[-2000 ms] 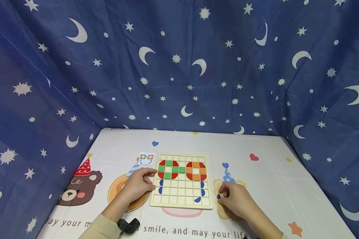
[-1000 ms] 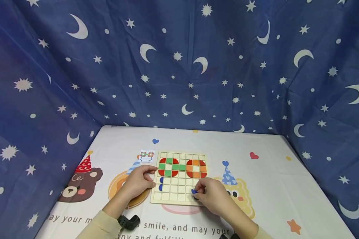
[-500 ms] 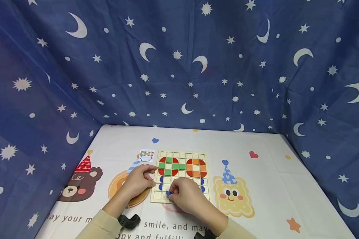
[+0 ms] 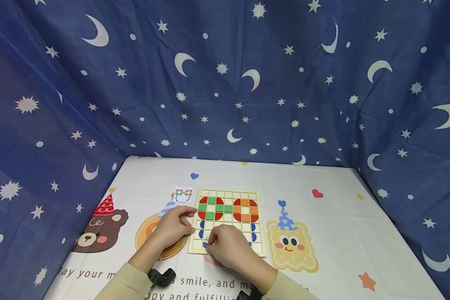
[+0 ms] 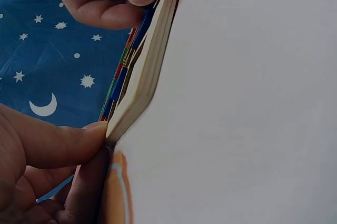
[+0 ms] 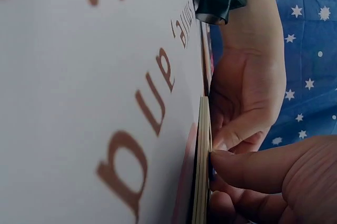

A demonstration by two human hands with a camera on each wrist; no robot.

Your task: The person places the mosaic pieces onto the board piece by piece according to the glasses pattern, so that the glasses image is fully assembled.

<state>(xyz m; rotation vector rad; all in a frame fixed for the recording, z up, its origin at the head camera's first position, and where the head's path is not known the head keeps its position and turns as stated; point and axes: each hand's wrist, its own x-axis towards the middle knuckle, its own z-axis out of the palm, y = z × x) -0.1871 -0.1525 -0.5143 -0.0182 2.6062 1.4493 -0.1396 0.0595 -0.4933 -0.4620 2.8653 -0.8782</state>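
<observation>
In the head view, a square wooden grid board point(image 4: 226, 194) lies flat on the table. Red, green and orange tiles form two rings joined by a green tile point(image 4: 228, 208). Blue half-round pieces stand in the left column point(image 4: 201, 234) and right column point(image 4: 253, 236). My right hand point(image 4: 228, 246) pinches a blue half-round piece point(image 4: 205, 245) between thumb and fingers at a bottom-row cell near the left. My left hand point(image 4: 172, 227) holds the board's left edge; in the left wrist view its thumb point(image 5: 68, 142) touches the board's corner. My right hand hides some lower cells.
A small printed pattern card point(image 4: 183, 194) lies beside the board's upper left corner. The white tablecloth point(image 4: 333, 229) carries printed cartoons and lettering. A blue star-and-moon curtain point(image 4: 225, 83) hangs behind and at the sides.
My right hand has brought a blue piece from the table right of the board across to its lower left. The left hand stays at the edge.
</observation>
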